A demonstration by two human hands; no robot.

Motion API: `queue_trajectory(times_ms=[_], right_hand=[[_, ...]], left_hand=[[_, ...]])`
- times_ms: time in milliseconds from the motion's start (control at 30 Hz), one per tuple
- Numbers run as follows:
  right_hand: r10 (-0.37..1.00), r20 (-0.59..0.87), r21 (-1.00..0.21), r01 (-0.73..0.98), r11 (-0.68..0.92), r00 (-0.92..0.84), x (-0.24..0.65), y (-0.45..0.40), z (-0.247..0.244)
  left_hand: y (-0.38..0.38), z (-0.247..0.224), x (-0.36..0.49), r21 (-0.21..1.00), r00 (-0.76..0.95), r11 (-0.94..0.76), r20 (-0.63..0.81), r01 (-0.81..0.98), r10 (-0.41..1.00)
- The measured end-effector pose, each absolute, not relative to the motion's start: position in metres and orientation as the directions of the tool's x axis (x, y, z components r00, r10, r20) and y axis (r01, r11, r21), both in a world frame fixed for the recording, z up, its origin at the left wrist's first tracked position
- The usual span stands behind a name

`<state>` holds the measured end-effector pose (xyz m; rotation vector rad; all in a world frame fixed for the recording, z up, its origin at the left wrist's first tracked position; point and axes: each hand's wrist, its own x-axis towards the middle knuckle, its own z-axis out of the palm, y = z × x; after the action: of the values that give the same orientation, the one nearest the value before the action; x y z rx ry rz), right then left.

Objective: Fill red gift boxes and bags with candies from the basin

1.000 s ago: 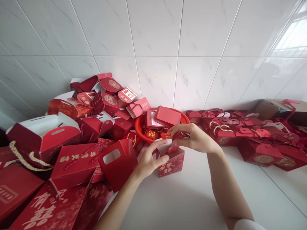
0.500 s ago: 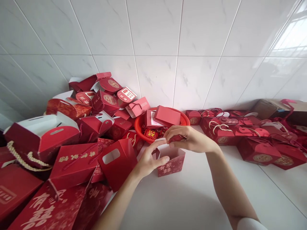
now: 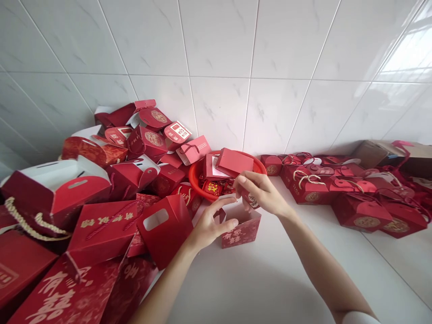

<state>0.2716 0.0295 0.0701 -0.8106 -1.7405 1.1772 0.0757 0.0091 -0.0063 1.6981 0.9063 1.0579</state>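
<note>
A small red gift box (image 3: pixel 241 231) with pale lettering stands upright on the white surface, its top open and its pale inside showing. My left hand (image 3: pixel 211 222) grips its left side, thumb against the front and fingers over the rim. Above the opening, my right hand (image 3: pixel 261 191) has its fingers curled down toward the inside. Whatever those fingers hold, if anything, is hidden. A dark red flap (image 3: pixel 252 200) with a light pattern shows just under the right hand. Close behind the box, a red plastic basket (image 3: pixel 195 181) holds small red packets (image 3: pixel 212 186).
Empty-looking red gift boxes (image 3: pixel 101 225) are heaped on the left, some open, some with rope handles. Closed red boxes (image 3: pixel 362 211) stand in rows on the right, beside a brown carton (image 3: pixel 374 155). A white tiled wall (image 3: pixel 219 112) rises behind.
My right hand has turned and its fingers have dropped toward the box opening; its forearm has swung left. My left hand and the box have stayed in place.
</note>
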Motion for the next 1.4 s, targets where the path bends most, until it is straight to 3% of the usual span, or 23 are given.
queue_trajectory(times_ms=[67, 200, 300, 533, 667, 767, 900, 1000, 1233, 1400], right_hand=[[0.865, 0.286, -0.937, 0.069, 0.342, -0.412, 0.265, 0.030, 0.060], [0.784, 0.413, -0.797, 0.234, 0.557, -0.463, 0.260, 0.032, 0.047], [0.747, 0.473, -0.741, 0.248, 0.624, -0.468, 0.266, 0.031, 0.051], [0.845, 0.504, -0.814, 0.228, 0.534, -0.181, 0.300, 0.031, 0.043], [0.838, 0.437, -0.849, 0.159, 0.505, -0.327, 0.315, 0.028, 0.013], [0.835, 0.348, -0.893, 0.120, 0.433, -0.427, 0.316, 0.021, -0.004], [0.871, 0.339, -0.923, 0.056, 0.381, -0.355, 0.310, 0.017, -0.016], [0.895, 0.353, -0.924, 0.049, 0.379, -0.272, 0.306, 0.019, -0.022], [0.903, 0.329, -0.936, 0.033, 0.351, -0.276, 0.303, 0.015, -0.017], [0.921, 0.279, -0.938, 0.128, 0.322, -0.271, 0.302, 0.013, -0.015]], left_hand=[[0.010, -0.007, 0.076, 0.938, 0.369, -0.327, 0.266, 0.113, 0.891], [0.011, -0.009, 0.077, 0.946, 0.385, -0.307, 0.247, 0.102, 0.889], [0.010, -0.007, 0.077, 0.943, 0.388, -0.326, 0.276, 0.068, 0.880], [0.011, -0.013, 0.080, 0.923, 0.296, -0.361, 0.311, 0.132, 0.903], [0.012, -0.020, 0.084, 0.876, 0.225, -0.453, 0.414, 0.167, 0.882], [0.011, -0.021, 0.084, 0.850, 0.269, -0.500, 0.448, 0.168, 0.853], [0.011, -0.024, 0.081, 0.810, 0.341, -0.559, 0.482, 0.178, 0.807], [0.013, -0.029, 0.081, 0.808, 0.284, -0.566, 0.510, 0.166, 0.812], [0.015, -0.029, 0.086, 0.716, 0.228, -0.653, 0.612, 0.246, 0.757], [0.013, -0.031, 0.085, 0.782, 0.225, -0.574, 0.530, 0.241, 0.817]])
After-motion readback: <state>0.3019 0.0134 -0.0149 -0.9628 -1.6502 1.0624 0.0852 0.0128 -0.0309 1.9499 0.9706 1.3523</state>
